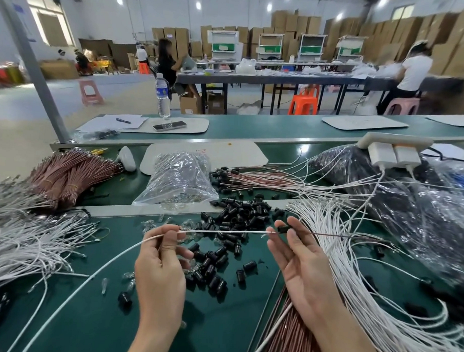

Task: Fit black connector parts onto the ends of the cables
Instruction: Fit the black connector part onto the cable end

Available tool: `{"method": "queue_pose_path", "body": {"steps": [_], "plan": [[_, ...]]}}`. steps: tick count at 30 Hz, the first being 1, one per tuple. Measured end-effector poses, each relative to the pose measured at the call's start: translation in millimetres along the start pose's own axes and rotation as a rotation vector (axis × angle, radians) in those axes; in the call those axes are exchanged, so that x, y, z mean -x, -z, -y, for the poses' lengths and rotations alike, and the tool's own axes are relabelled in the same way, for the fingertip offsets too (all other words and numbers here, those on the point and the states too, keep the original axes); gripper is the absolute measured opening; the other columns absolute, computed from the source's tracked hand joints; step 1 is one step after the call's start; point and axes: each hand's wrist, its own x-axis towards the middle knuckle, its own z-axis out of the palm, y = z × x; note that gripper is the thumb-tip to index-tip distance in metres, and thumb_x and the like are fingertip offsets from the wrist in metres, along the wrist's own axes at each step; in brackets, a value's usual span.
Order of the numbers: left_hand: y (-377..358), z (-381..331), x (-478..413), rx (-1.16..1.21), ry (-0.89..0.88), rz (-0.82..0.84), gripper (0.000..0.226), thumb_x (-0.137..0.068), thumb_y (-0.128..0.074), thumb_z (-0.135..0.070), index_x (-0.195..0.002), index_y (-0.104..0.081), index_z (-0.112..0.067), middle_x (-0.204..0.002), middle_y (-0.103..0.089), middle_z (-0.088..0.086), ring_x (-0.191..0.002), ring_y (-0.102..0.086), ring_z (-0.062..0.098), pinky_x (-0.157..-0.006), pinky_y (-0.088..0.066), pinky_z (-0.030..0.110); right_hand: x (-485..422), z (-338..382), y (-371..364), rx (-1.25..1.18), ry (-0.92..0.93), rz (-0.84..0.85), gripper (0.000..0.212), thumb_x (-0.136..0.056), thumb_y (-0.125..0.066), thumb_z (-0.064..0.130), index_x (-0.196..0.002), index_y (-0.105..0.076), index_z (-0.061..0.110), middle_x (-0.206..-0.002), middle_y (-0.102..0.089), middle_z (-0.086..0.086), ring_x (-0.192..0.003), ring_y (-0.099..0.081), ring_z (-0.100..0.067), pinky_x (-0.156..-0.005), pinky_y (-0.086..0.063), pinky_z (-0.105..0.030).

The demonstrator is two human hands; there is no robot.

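My left hand [160, 273] pinches the white cable [223, 232]; my right hand [301, 262] pinches a black connector [283, 228] at its end, over the green bench [220, 320] strewn with loose connectors [237, 218]; stacked cardboard boxes [296, 22] line the bright hall behind.

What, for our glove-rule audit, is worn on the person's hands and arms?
Nothing visible. The left hand and right hand are bare, with no gloves, rings or watch, and no sleeves show down to the picture's bottom edge.
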Motion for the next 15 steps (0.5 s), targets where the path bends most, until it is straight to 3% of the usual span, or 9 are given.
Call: {"method": "queue_pose_path", "body": {"steps": [11, 15], "plan": [[-1.0, 0.6, 3.4, 0.021, -0.008, -0.005, 0.014, -0.104, -0.051, -0.022, -0.096, -0.063, -0.022, -0.087, -0.071, -0.008, -0.059, -0.063, 0.01, -0.055, -0.054, 0.02, 3.7, 0.3, -1.6, 0.049, -0.022, 0.038, 0.022, -0.084, -0.061, 0.008, -0.101, -0.076, 0.012, -0.113, -0.074, -0.017, -0.101, -0.074, -0.032, -0.068, -0.062, -0.03], [-0.3, 1.9, 1.4, 0.03, 0.01, -0.003, 0.014, -0.104, -0.052, -0.023, -0.096, -0.064, -0.022, -0.087, -0.072, -0.006, -0.059, -0.064, 0.01, -0.055, -0.055, 0.021, 3.4, -0.2, -0.5, 0.069, -0.019, 0.045, 0.025, -0.086, -0.061, 0.008, -0.109, -0.072, 0.011, -0.116, -0.074, -0.016, -0.103, -0.074, -0.032, -0.07, -0.062, -0.03]]}}
